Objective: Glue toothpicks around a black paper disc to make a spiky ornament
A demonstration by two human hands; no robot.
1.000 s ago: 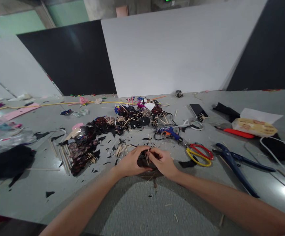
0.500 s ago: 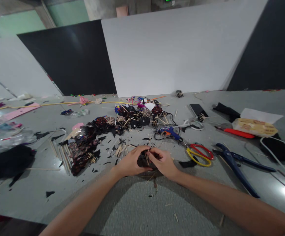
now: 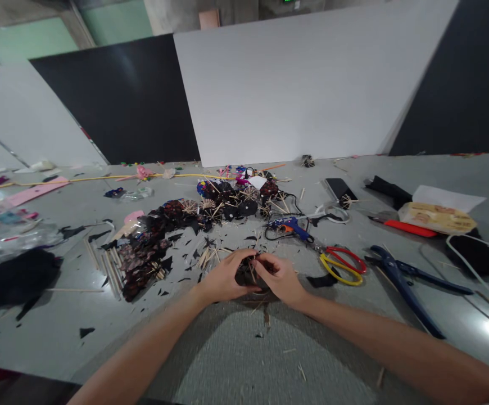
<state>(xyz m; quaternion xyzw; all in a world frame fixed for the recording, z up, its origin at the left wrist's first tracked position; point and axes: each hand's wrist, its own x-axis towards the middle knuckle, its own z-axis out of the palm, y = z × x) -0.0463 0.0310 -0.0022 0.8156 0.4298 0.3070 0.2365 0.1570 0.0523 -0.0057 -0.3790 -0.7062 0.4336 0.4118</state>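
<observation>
My left hand (image 3: 224, 277) and my right hand (image 3: 281, 278) meet over the grey table (image 3: 236, 360), both closed around a small dark fabric piece with thin wooden sticks (image 3: 248, 273). The left hand cups it from the left. From the right, my right hand's fingers pinch at its top. Loose sticks (image 3: 209, 256) lie just beyond my left hand. Several finished dark stick-and-fabric pieces (image 3: 231, 202) are heaped farther back.
A blue glue gun (image 3: 291, 226) and red and yellow scissors (image 3: 342, 263) lie right of my hands, then blue pliers (image 3: 400, 281). A phone (image 3: 339, 189), a packet (image 3: 437, 217) and dark fabric scraps (image 3: 143, 253) surround them. White and black boards stand behind.
</observation>
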